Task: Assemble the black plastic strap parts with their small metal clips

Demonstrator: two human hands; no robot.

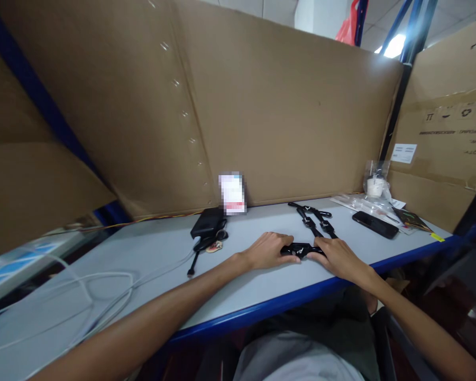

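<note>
My left hand grips the left end of a short black strap-like piece with a glossy middle, low over the table or resting on it; I cannot tell which. My right hand holds its other end, fingers curled and thumb along the near side. Just beyond, several similar black straps with glossy middle parts lie on the table, among them one strap pointing toward my hands and another strap beside it. The right hand partly covers their near ends.
A black box-shaped device with a short cable stands left of my hands. White cables loop across the table's left side. At right lie a black phone, plastic bags and a white cup-like item. Cardboard walls the back.
</note>
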